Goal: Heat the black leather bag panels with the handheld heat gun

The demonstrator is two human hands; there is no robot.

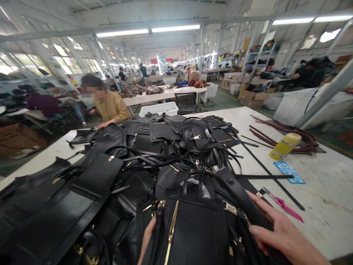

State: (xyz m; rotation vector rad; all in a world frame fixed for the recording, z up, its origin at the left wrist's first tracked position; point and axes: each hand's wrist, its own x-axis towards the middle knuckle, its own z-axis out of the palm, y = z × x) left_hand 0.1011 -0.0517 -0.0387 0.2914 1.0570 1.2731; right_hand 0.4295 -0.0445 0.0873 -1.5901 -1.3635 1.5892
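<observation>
A black leather bag [200, 228] with a gold zipper stands close in front of me, at the bottom middle of the head view. My right hand [278, 228] is closed around the wide black strap [238, 195] on the bag's right side, thumb toward me. At the bag's left edge, my left hand [147, 235] grips its side; most of those fingers are hidden behind a black strap with gold hardware [158, 209]. Beyond and to the left spreads a large heap of black bags [143, 140] with gold buckles and loose straps.
On the white table [325, 187] at right lie pink-handled snips [286, 208], a blue-and-white card [289, 172], a yellow bottle [285, 145] and brown straps [300, 141]. Another person [110, 105] works at the far left edge. A white bin [160, 108] stands behind the heap.
</observation>
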